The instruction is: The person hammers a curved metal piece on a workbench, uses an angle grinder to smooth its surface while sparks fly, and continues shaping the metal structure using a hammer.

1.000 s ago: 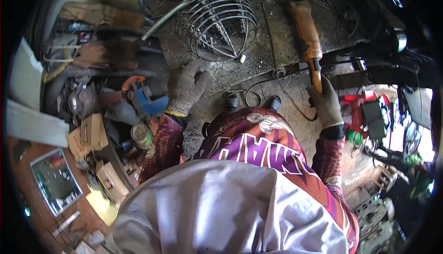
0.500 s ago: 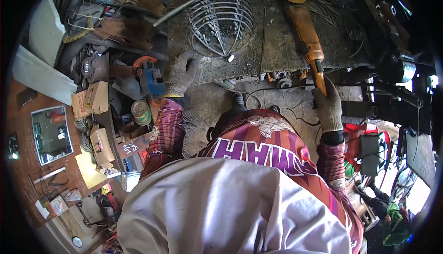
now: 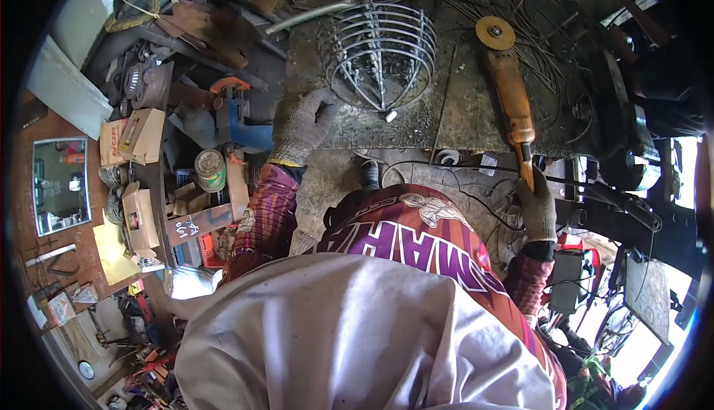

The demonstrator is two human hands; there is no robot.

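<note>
One angle grinder (image 3: 511, 97) extends ahead of my right hand (image 3: 537, 209), which grips its rear handle (image 3: 526, 163); I judge it heavy, stiff, best held there. My left hand (image 3: 299, 129) curves loosely, apparently empty, beside the wire cage (image 3: 378, 68).

Orange angle grinder (image 3: 512, 97), yellowish disc (image 3: 495, 33) at far end; left of it, ribbed silvery cage (image 3: 378, 56) on bench (image 3: 465, 123).

right hand (image 3: 537, 205) gripped orange grinder (image 3: 513, 101) by rear end | left hand (image 3: 303, 126) was near metal cage (image 3: 381, 56) | cage sat on workbench (image 3: 468, 126)
</note>
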